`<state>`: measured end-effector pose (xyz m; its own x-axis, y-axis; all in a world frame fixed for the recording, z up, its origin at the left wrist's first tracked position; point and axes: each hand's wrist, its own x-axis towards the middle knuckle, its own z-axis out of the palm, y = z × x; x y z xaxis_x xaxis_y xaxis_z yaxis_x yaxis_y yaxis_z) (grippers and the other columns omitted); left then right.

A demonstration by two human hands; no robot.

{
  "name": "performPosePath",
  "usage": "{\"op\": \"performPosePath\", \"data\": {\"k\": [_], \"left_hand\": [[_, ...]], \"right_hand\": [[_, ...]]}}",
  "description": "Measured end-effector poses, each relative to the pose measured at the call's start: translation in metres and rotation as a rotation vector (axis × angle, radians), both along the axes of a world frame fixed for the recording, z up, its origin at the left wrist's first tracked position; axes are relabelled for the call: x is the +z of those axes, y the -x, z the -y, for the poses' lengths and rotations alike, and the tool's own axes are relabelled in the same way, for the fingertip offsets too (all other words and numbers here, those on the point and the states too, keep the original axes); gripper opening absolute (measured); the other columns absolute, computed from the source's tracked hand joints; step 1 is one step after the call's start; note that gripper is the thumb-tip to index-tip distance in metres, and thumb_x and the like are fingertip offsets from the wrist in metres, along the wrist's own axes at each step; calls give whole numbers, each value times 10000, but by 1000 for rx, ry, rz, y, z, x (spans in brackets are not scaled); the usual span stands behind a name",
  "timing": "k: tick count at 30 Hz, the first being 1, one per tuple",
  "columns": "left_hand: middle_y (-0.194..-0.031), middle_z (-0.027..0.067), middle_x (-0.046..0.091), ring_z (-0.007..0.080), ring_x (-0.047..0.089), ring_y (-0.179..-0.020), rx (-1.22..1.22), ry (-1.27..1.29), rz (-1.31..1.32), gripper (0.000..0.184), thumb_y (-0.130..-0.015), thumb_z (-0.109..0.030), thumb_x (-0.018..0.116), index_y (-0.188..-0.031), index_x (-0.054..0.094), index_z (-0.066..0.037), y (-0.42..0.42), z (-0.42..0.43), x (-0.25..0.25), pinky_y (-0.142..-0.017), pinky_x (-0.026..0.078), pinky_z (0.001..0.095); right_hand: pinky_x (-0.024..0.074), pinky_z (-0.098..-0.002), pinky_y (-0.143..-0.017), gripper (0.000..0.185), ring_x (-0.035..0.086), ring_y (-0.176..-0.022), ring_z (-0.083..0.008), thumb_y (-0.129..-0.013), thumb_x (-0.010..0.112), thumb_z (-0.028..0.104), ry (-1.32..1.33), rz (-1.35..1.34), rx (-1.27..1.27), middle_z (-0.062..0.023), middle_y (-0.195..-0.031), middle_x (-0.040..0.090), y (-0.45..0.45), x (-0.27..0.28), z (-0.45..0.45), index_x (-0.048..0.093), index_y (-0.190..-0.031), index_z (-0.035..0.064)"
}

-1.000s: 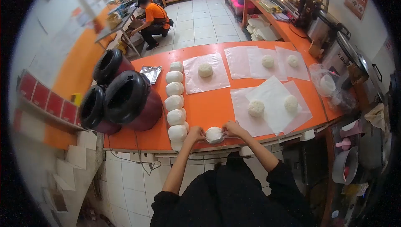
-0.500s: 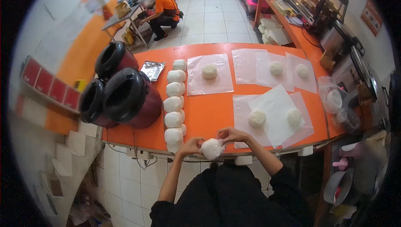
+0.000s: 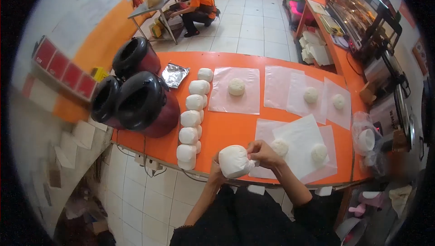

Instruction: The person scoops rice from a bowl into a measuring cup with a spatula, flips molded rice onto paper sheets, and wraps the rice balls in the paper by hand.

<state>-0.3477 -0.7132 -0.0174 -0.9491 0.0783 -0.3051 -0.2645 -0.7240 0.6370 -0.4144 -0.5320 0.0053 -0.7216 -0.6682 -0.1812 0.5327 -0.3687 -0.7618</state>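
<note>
A white paper-wrapped rice bundle is held between my hands above the table's near edge. My left hand cups it from the left, the fingers partly hidden behind it. With fingertips pinched, my right hand grips the gathered paper end at the bundle's right side. Left of my hands, several finished wrapped bundles stand in a row, some stacked. A bare rice mound lies on paper just beyond my right hand, and another mound sits on a white sheet to its right.
On the orange table, more rice mounds lie on paper sheets at the back. Dark-lidded rice containers crowd the left end near a foil packet. A person in orange squats beyond the table. Plastic-wrapped cups stand at right.
The bundle has been raised and turned, so its smooth round side faces left and the gathered paper end faces right. My view has shifted, moving the table slightly right and down.
</note>
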Motion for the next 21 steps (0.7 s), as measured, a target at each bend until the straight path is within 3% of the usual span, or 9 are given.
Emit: {"op": "performPosePath", "data": {"k": [1, 4, 5, 8, 11, 15, 18, 19, 21], "left_hand": [[-967, 80, 647, 168, 622, -881, 66, -80, 69, 230, -749, -27, 700, -968, 631, -8, 3, -4, -10, -754, 520, 321], [-1007, 95, 635, 183, 620, -894, 104, 80, -3, 215, -788, 15, 642, -1000, 610, -3, -1, -7, -35, -806, 510, 335], [-1071, 105, 608, 201, 611, -926, 61, 167, -95, 197, -859, -67, 588, -1043, 585, 5, -2, -7, -38, -821, 506, 349], [-1119, 97, 585, 191, 589, -984, 1, 122, 41, 343, -930, -287, 497, -1128, 540, -11, 3, -13, -14, -810, 501, 316], [-1029, 65, 600, 152, 586, -936, 24, -17, 142, 533, -932, -501, 358, -1113, 525, -28, 11, -40, 24, -778, 492, 294], [-919, 34, 577, 124, 570, -827, 68, 53, 113, 563, -913, -566, 323, -1040, 505, -49, 19, -47, -3, -729, 480, 302], [-874, 34, 556, 122, 557, -776, 202, 142, 77, 530, -920, -550, 332, -1002, 490, -50, 26, -39, 9, -696, 473, 294], [-874, 38, 554, 124, 557, -776, 241, 165, 52, 524, -921, -544, 336, -1009, 482, -49, 30, -31, 3, -685, 469, 281], [-869, 50, 549, 132, 555, -773, 331, 384, -14, 521, -921, -537, 350, -1016, 466, -38, 44, -11, -1, -671, 463, 271]], "right_hand": [[452, -220, -497, 108, 572, -596, -81, -721, 717, 46, -110, -16, -25, -40, -712, 630, 5, 13, -5, 637, -779, 2], [451, -215, -507, 145, 568, -593, -76, -713, 738, 73, -330, -177, 21, -43, -715, 637, 24, 23, -26, 652, -803, -3], [482, -217, -562, 150, 598, -641, -87, -722, 734, 66, -342, -236, 34, -54, -738, 655, 30, 17, -32, 660, -829, -9], [508, -231, -639, 119, 627, -710, -105, -750, 704, 41, -399, -322, 86, -67, -777, 667, 42, 40, -40, 661, -849, -9], [518, -245, -681, 93, 634, -745, -122, -783, 667, 25, -430, -417, 224, -77, -787, 660, 50, 46, -37, 643, -856, -27], [507, -277, -663, 113, 621, -750, -130, -762, 700, 64, -374, -409, 306, -57, -766, 638, 59, 52, -19, 607, -775, 1], [467, -316, -680, 115, 558, -773, -178, -739, 701, 85, -577, -1042, 146, -48, -789, 615, 69, 49, -3, 616, -808, 54], [455, -335, -699, 164, 524, -802, -245, -694, 730, 124, -557, -1270, 110, -80, -840, 593, 76, 55, 7, 623, -806, 69], [445, -352, -735, 185, 528, -808, -265, -690, 732, 138, -653, -1306, -75, -94, -870, 584, 71, 57, 27, 620, -814, 59]]}}
